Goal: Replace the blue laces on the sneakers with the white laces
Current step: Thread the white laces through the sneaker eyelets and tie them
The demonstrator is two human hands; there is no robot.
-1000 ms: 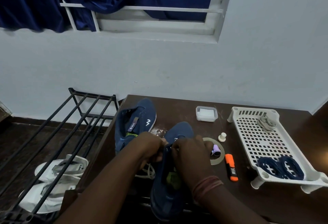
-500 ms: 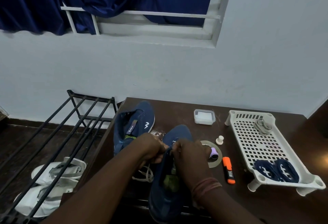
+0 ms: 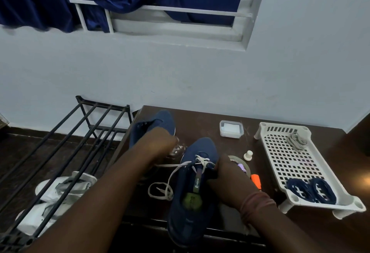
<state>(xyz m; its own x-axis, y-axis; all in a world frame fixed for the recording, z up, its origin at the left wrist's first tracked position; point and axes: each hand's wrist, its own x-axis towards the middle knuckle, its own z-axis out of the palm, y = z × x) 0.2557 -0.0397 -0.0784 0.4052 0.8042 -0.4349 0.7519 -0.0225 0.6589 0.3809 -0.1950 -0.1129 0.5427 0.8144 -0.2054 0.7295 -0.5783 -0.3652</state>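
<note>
Near sneaker (image 3: 192,192) sits low-centre of frame on the dark worktop (image 3: 200,120), white lace (image 3: 176,167) crossed thru its top eyelets w/ the slack looped just left of it. Right hand (image 3: 226,178) grips the sneaker's right collar, fingers curled on it beside the lace; left hand (image 3: 160,144) is up-left of the shoe, blurred, lace running toward it but can't tell if fingers hold it. Blue laces (image 3: 311,190) coiled in the white tray (image 3: 280,152), lower right; 2nd sneaker (image 3: 158,122) behind the left hand.
</note>
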